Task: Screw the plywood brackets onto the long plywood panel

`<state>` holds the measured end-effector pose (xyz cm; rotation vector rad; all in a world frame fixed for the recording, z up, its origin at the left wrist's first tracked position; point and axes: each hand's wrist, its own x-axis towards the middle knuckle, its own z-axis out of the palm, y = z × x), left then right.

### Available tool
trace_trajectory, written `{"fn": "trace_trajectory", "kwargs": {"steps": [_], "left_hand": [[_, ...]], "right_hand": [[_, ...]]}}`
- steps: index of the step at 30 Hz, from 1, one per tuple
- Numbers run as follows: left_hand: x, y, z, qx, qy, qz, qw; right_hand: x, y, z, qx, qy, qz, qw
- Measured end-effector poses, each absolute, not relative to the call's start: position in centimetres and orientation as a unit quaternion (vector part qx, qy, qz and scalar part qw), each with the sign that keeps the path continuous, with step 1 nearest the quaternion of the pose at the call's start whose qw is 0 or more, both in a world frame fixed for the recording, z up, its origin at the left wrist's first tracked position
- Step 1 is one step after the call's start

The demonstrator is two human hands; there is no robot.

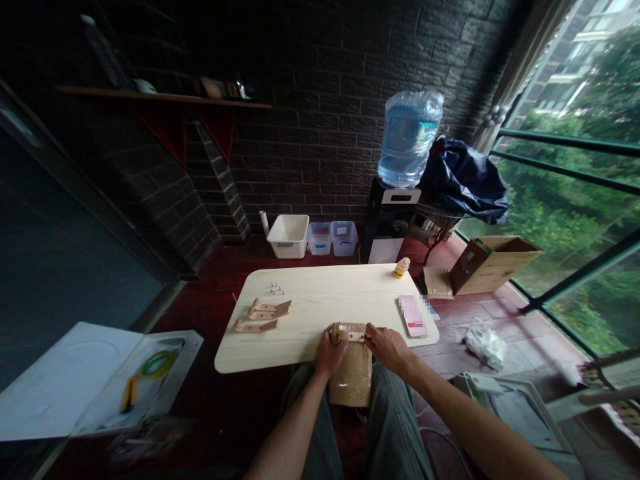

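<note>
A taped piece of brown cardboard (351, 377) stands between my knees and leans at the table's front edge. Across its top lies a small pale wooden piece (356, 337) with dark spots like holes. At its left end, my left hand (330, 352) is closed, gripping the piece against the cardboard. My right hand (389, 345) is closed at the other end, pinching something small whose kind is hidden by the fingers. Farther left on the table, several wooden pieces with bent ends (263, 317) lie near a few small screws or hooks (275, 289).
The light wooden table (325, 293) holds a phone-like pink item (413, 317) and a yellow-capped bottle (401, 268). Left on the floor is an open white case (165, 380) with a yellow cutter (129, 395). Plastic bins (287, 243), a water dispenser (393, 220) and a cardboard box (480, 273) stand beyond.
</note>
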<state>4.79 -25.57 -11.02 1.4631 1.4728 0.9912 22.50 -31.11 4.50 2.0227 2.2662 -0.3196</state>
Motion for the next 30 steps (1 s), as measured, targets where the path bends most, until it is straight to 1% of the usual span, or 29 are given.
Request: {"fn": "trace_trajectory", "kwargs": {"steps": [2,4,8,12,16,19,21,27,30], "left_hand": [[4.7,-25.6,-11.0,0.582,0.58,0.392,0.414],[4.7,-25.7,-11.1,0.58,0.582,0.392,0.414],[4.7,-25.5,-11.5,0.581,0.588,0.396,0.399],[4.6,-25.4,-11.7,0.581,0.59,0.397,0.396],[4.4,-25.5,-11.3,0.576,0.592,0.393,0.404],[4.3,-25.6,-10.9,0.574,0.592,0.393,0.407],[4.3,-25.7,-10.7,0.572,0.592,0.394,0.407],[4.4,-25.7,-10.4,0.569,0.596,0.39,0.411],[4.4,-25.6,-10.4,0.571,0.59,0.391,0.416]], "right_hand": [[22.6,-31.2,4.3,0.639,0.76,-0.111,0.028],[22.7,-31.1,4.2,0.627,0.769,-0.119,0.031],[22.6,-30.7,3.9,0.659,0.74,-0.123,0.052],[22.5,-30.8,3.8,0.681,0.72,-0.123,0.047],[22.6,-31.3,4.4,0.652,0.745,-0.134,0.028],[22.6,-31.2,4.7,0.632,0.764,-0.122,0.044],[22.6,-31.0,4.7,0.636,0.761,-0.114,0.056],[22.3,-30.8,4.5,0.686,0.716,-0.122,0.045],[22.3,-31.2,4.9,0.68,0.719,-0.137,0.037]]}}
